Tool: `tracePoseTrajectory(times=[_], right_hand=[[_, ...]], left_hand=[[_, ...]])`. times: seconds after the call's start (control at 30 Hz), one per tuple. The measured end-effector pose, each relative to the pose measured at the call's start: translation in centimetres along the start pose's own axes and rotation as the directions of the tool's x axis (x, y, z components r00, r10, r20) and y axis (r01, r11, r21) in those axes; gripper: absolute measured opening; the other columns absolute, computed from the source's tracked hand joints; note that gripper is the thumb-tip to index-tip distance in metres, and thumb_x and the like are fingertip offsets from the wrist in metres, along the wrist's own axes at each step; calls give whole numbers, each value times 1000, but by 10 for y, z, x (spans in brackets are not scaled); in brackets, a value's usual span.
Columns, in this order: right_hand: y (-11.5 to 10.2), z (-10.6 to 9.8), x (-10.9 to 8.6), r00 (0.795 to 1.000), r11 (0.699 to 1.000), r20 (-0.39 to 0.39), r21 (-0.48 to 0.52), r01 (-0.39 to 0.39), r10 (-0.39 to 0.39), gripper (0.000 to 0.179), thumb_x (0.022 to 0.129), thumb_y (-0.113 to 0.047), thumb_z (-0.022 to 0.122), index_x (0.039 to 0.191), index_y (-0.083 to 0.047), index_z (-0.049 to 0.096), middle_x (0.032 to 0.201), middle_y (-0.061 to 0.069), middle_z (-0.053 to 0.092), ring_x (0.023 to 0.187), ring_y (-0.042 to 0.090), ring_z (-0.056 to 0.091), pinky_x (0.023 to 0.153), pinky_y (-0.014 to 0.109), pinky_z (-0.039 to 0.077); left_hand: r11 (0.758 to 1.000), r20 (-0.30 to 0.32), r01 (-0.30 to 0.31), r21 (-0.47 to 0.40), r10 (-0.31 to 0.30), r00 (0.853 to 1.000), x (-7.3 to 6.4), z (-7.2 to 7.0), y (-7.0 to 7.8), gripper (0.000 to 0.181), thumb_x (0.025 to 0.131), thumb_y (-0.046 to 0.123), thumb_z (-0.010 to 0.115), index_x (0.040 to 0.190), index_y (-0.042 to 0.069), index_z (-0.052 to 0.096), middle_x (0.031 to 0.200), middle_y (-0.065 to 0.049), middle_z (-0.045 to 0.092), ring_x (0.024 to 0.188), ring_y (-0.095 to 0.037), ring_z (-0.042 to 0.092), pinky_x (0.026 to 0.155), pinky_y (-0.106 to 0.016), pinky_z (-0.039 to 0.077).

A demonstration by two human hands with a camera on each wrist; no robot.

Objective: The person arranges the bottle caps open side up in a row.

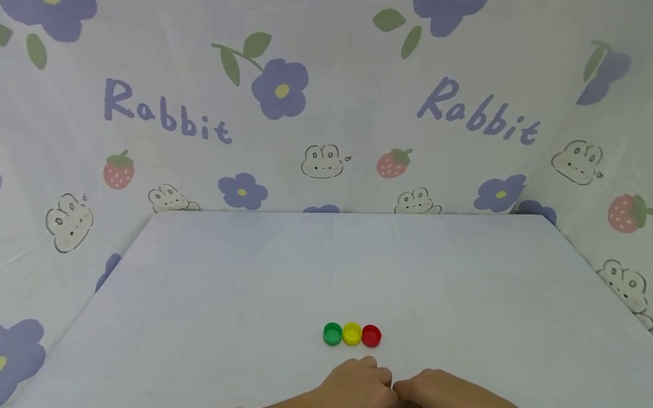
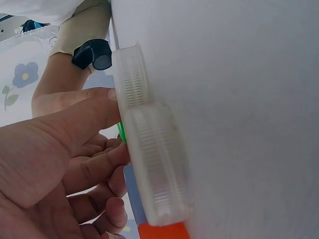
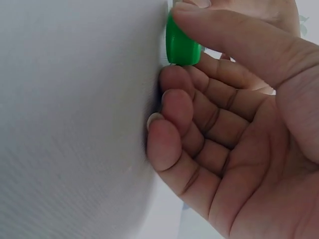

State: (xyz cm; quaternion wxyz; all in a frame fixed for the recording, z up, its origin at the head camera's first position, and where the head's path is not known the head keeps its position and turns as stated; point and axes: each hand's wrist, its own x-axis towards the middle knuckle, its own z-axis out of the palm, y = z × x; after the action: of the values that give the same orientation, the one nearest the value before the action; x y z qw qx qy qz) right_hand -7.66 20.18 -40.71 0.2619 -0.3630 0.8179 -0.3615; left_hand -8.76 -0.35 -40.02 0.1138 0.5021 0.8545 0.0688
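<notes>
Both hands meet at the front of the table in the head view, where their backs hide what the fingers hold. My left hand [image 1: 357,382] has thumb and index fingertips at the edge of two ribbed, whitish bottle caps [image 2: 154,164], seen large in the left wrist view. A sliver of green [image 2: 121,131] shows between those fingertips. My right hand [image 1: 449,388] pinches a green bottle cap [image 3: 182,45] between thumb and index finger, its other fingers curled close by the tabletop. Just beyond the hands, green [image 1: 333,334], yellow [image 1: 352,334] and red [image 1: 371,336] caps lie in a row.
The white tabletop [image 1: 245,300] reaches back to a cloth backdrop [image 1: 336,113] printed with flowers, rabbits and strawberries, which also runs along both sides. An orange piece [image 2: 164,231] shows at the bottom of the left wrist view, under the whitish caps.
</notes>
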Motion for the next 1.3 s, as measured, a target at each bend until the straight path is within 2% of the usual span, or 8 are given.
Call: tracePoseTrajectory(times=[0.27,0.4,0.57,0.77,0.9,0.97,1.13,1.3], right_hand=[[-1,-3,0,999,999,-3,12,48,-48,12,94,-16,71,86,-25,67,64,-24,45,53,-8,40,43,18,32],[-1,-5,-2,1000,998,11,55,22,-22,10,93,-17,73,88,-25,68,67,-24,54,56,-8,45,46,18,41],[0,-9,-3,997,980,38,188,-66,60,9,91,-17,77,95,-22,70,76,-16,65,63,-1,57,59,22,52],[0,-12,-2,981,938,20,291,-191,193,9,90,-18,78,93,-16,70,76,-4,65,67,9,59,63,23,50],[-1,-12,-2,982,929,-31,331,-167,188,8,92,-17,74,92,-11,68,77,-2,65,70,11,61,64,24,51],[-1,-12,-3,984,930,-63,341,-138,169,9,94,-18,72,92,-11,68,77,-3,66,70,11,61,64,24,51],[-4,-11,-4,981,919,-114,380,-105,159,14,96,-21,71,88,-10,66,70,-6,63,65,6,58,58,22,47],[-2,-12,-4,982,898,-107,429,-94,154,13,98,-19,69,95,-6,66,74,-1,67,67,9,61,60,22,50]], left_hand=[[1000,-18,4,16,-4,1000,0,1,0,11,96,39,70,97,31,77,72,15,47,64,-1,34,53,-14,28],[1000,-9,10,6,-10,1000,1,1,-1,11,96,39,70,98,31,77,73,16,49,64,0,35,54,-14,29],[1000,16,10,-17,-9,1000,4,4,-4,14,95,38,73,101,26,77,74,14,50,65,-1,38,55,-14,32],[1000,22,31,-4,-31,999,4,-1,-6,19,95,38,73,101,20,73,76,12,50,66,-3,38,56,-13,32],[993,-39,41,112,-37,999,2,-3,-5,17,95,38,73,98,22,72,74,12,46,65,-3,36,56,-13,29],[982,-106,47,181,-28,994,1,-4,-4,13,93,35,75,94,22,71,72,12,44,64,-3,34,55,-13,26],[947,-266,50,316,38,963,-3,-4,-3,11,89,24,77,83,23,68,67,12,41,60,-3,28,55,-12,19],[951,-278,61,302,27,960,-5,-8,-4,19,92,38,76,84,22,69,70,13,45,63,-2,31,57,-11,23]])
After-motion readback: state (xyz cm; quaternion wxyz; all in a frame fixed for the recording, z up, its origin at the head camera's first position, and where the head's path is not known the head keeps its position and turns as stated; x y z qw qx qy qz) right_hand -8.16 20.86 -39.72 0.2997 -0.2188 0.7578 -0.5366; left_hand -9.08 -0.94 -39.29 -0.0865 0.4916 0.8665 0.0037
